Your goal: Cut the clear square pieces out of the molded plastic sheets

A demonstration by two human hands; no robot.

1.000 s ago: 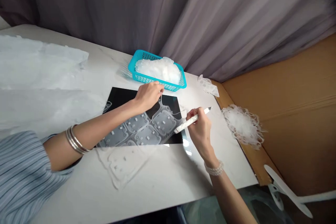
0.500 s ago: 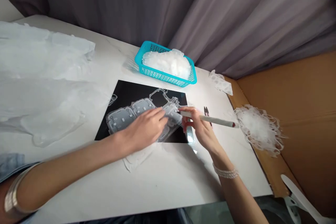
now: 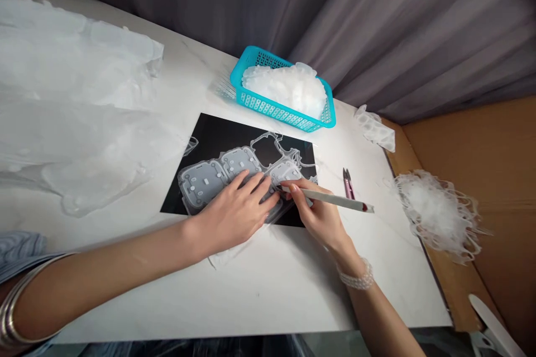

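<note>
My left hand point(image 3: 240, 206) lies with fingers spread on a translucent moulded plastic sheet point(image 3: 204, 183), which has rounded panels dotted with small raised bumps. The sheet rests on a black mat point(image 3: 221, 133). In my right hand point(image 3: 320, 212) is a slim white pen-shaped tool point(image 3: 339, 199), gripped between thumb and fingers like a pencil. Its dark tip meets the sheet just beside my left fingers; the kind of tip is too small to make out. Thin, cut-open plastic frame strips point(image 3: 288, 150) trail from the sheet's far right side.
A turquoise basket point(image 3: 282, 114) full of translucent pieces stands behind the mat. Small snips point(image 3: 348, 184) lie to the right. Curly plastic offcuts point(image 3: 438, 215) are heaped on the right edge by cardboard point(image 3: 481, 162). Stacked translucent sheets point(image 3: 71, 106) cover the left side.
My left hand has flattened and spread its fingers on the sheet. My right hand has lowered the tool's tip closer to them. The whole view has shifted slightly.
</note>
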